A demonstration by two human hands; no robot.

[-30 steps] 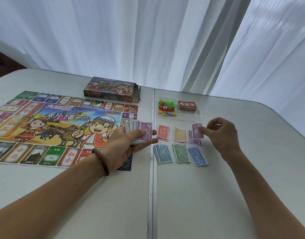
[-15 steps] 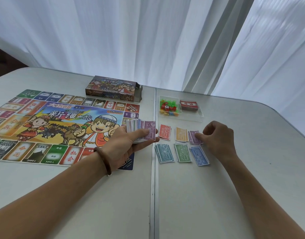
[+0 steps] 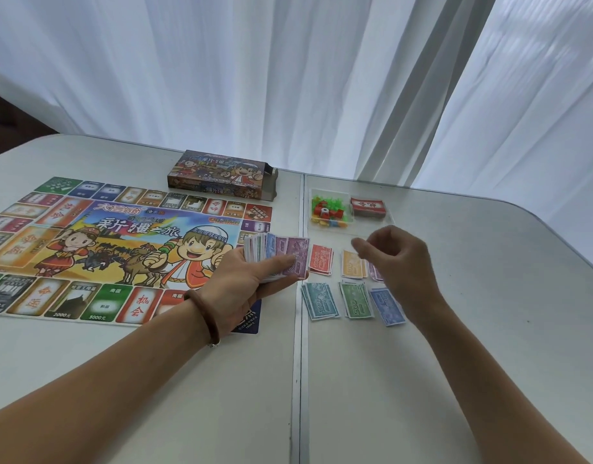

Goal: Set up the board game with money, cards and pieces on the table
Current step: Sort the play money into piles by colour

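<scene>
My left hand (image 3: 241, 283) holds a fanned stack of play money (image 3: 276, 254), purple note on top, over the right edge of the colourful game board (image 3: 97, 249). My right hand (image 3: 399, 259) hovers empty, fingers loosely curled, above sorted money piles: red (image 3: 321, 261), orange (image 3: 351, 267), a purple pile (image 3: 375, 272) mostly hidden by the hand, teal (image 3: 320, 301), green (image 3: 357, 300) and blue (image 3: 387, 306). A clear tray (image 3: 372, 226) behind them holds small coloured pieces (image 3: 328, 214) and a red card deck (image 3: 368, 207).
The game box (image 3: 223, 174) lies at the back beside the board. A seam (image 3: 300, 329) runs between two white table halves. The table's right edge curves away near white curtains (image 3: 288, 78). Both forearms reach in from the bottom.
My right hand laid a purple note on the purple pile, then lifted and moved left toward the stack, now empty. My left hand kept the stack nearly still.
</scene>
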